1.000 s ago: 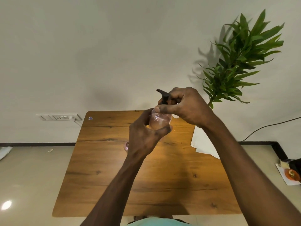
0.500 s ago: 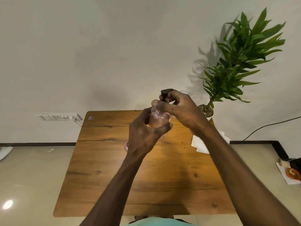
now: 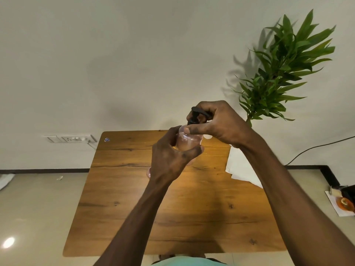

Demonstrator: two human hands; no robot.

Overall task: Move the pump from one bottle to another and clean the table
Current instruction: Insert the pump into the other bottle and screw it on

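Observation:
I hold a clear bottle [image 3: 187, 142] with pinkish liquid up above the wooden table [image 3: 134, 189]. My left hand [image 3: 171, 160] wraps around its body from the left. My right hand [image 3: 217, 121] grips the black pump [image 3: 196, 116] on the bottle's neck, fingers curled over the pump head. Most of the bottle is hidden by my fingers. A white cloth [image 3: 240, 167] lies at the table's right edge, partly behind my right forearm. Something small and white [image 3: 208, 136] peeks out on the table behind my right hand; I cannot tell what it is.
A green potted plant [image 3: 284, 70] stands at the table's far right corner against the wall. A wall socket [image 3: 71, 139] is at the left. A cable runs along the wall at right. Small items [image 3: 343, 202] lie on the floor at far right.
My right hand has turned on the pump, and the pump head's spout has swung round. The left hand and the bottle stay in place.

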